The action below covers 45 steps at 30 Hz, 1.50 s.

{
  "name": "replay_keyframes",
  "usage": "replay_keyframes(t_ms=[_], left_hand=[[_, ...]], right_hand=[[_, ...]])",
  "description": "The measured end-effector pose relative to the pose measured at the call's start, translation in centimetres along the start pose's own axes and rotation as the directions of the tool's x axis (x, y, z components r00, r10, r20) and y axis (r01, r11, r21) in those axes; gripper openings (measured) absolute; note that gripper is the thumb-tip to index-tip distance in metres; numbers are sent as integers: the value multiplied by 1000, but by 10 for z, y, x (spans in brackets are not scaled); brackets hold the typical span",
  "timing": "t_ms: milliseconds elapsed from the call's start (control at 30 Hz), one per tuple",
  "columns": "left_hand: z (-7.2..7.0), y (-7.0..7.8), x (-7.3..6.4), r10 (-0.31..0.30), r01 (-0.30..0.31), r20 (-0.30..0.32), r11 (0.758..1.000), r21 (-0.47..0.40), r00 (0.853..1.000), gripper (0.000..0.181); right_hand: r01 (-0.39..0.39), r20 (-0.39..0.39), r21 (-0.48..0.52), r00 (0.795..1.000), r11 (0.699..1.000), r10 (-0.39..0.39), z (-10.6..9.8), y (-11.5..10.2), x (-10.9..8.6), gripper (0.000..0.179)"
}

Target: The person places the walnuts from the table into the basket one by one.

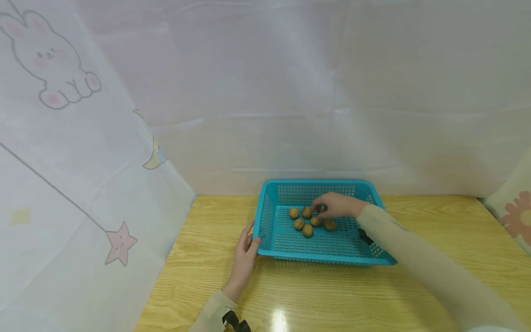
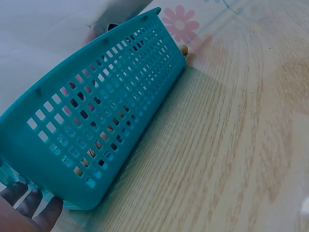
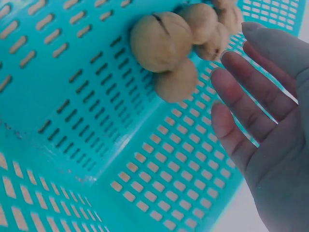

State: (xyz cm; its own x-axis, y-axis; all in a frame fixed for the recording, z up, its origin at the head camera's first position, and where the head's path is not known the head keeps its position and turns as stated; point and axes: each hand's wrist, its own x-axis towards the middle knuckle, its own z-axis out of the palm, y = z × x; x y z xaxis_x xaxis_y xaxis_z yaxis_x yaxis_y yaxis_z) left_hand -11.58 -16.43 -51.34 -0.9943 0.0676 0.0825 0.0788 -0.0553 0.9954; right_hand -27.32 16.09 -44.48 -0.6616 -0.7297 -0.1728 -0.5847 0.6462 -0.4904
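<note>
A turquoise perforated plastic basket (image 1: pixel 327 256) stands on the wooden table, with several walnuts (image 1: pixel 308 230) loose on its floor. At its left end my left hand (image 1: pixel 242 258) holds the wall, thumb near the rim; in the left wrist view the fingertips (image 2: pixel 52 212) touch the basket's lower corner. Inside the basket, my right hand (image 1: pixel 337 205) is among the walnuts, partly covering them in the head view. The right wrist view shows its fingers (image 3: pixel 251 75) loosely extended, with nothing in the visible palm, beside a cluster of walnuts (image 3: pixel 161 42).
The wooden table (image 1: pixel 207 244) extends around the basket. Pale printed cloth (image 1: pixel 249 92) hangs behind it and along the left side. A small brown rounded thing (image 2: pixel 183 50) shows past the basket's far end. Dark wrist devices (image 1: pixel 236 321) are worn on both arms.
</note>
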Motion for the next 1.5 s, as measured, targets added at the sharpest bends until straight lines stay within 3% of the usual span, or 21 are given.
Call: replay_keyframes(t_ms=[333,667,867,1100,1267,1500], left_hand=[[-1,-2,1,21,-21,10,1000,-1,1000,61],[0,0,1,2,-2,-3,1000,-11,1000,60],[0,2,2,6,-6,6,1000,-26,1000,61],[-1,1,2,5,-5,7,1000,-31,1000,59],[0,2,2,-1,1,2,1000,-24,1000,59],[0,3,0,-4,4,3,1000,-28,1000,58]], right_hand=[[-1,-70,1,998,1000,1,-27,-10,-27,26],[73,-182,-34,980,997,-78,-48,-17,-65,21],[78,-219,-35,972,996,-83,-52,-10,-94,20],[145,-289,-97,943,985,-168,-49,7,-128,22],[108,-328,-67,937,992,-124,-45,12,-154,25],[-24,-344,-46,939,999,7,-35,18,-189,23]])
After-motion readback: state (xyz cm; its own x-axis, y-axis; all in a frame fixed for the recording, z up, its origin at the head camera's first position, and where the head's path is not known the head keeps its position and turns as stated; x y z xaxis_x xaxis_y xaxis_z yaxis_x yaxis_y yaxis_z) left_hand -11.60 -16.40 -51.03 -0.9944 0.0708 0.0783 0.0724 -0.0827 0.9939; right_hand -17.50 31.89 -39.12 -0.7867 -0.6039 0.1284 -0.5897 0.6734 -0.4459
